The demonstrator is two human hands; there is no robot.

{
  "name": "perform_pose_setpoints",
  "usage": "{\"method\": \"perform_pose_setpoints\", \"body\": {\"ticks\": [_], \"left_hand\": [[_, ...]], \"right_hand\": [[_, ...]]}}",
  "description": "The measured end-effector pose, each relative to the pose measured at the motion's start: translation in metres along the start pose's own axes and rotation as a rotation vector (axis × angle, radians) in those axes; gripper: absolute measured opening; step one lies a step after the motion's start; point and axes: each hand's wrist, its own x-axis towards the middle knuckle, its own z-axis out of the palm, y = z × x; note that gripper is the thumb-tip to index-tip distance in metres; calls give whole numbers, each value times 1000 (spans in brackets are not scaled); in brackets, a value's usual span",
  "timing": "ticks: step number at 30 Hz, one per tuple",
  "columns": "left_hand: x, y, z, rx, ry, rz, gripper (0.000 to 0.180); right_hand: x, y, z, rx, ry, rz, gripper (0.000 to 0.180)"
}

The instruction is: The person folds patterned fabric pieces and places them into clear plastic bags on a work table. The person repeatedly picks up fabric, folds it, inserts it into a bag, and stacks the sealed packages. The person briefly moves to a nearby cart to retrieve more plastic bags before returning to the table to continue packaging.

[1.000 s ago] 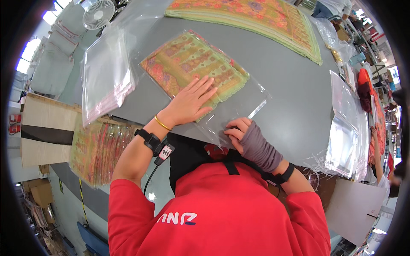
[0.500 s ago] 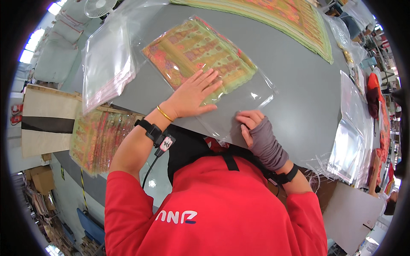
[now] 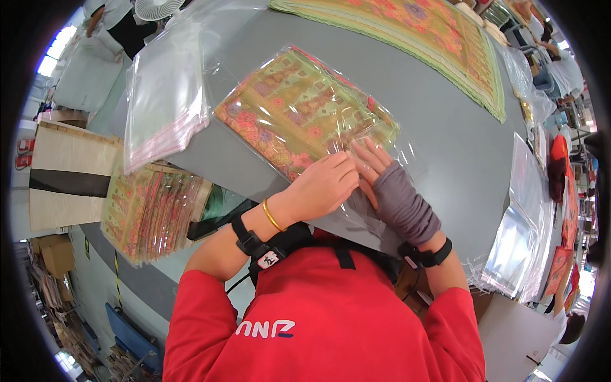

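A folded patterned cloth [image 3: 280, 102] in green, gold and red lies inside a clear plastic bag [image 3: 356, 219] on the grey table before me. My left hand [image 3: 324, 184] is closed at the near right end of the bag, its curled fingertips pinching the clear film. Beside it, touching or almost touching, my right hand [image 3: 379, 169] rests on the bag with fingers stretched out, a grey sleeve covering the palm and wrist. The film between the two hands is creased, and its fold is partly hidden by my fingers.
Clear bags [image 3: 165, 95] are stacked at left; bagged cloths [image 3: 153, 210] stand in a row below them. Large patterned cloths [image 3: 407, 32] lie along the table's far side. More clear film [image 3: 519, 223] hangs over the right edge. A fan [image 3: 156, 7] stands far left.
My left hand has moved right from lying flat on the cloth and has curled onto the film. My right hand has moved up onto the bag and straightened its fingers. The bag's loose end is gathered.
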Motion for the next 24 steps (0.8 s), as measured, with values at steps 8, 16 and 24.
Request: {"method": "perform_pose_setpoints", "body": {"ticks": [8, 16, 24], "left_hand": [[-19, 31, -24, 105, -117, 195, 28], [-22, 64, -8, 257, -438, 182, 68], [-48, 59, 4, 53, -364, 93, 47]], "right_hand": [[72, 15, 36, 225, -253, 84, 53], [109, 12, 52, -14, 163, -31, 54], [113, 12, 33, -151, 292, -172, 68]]}}
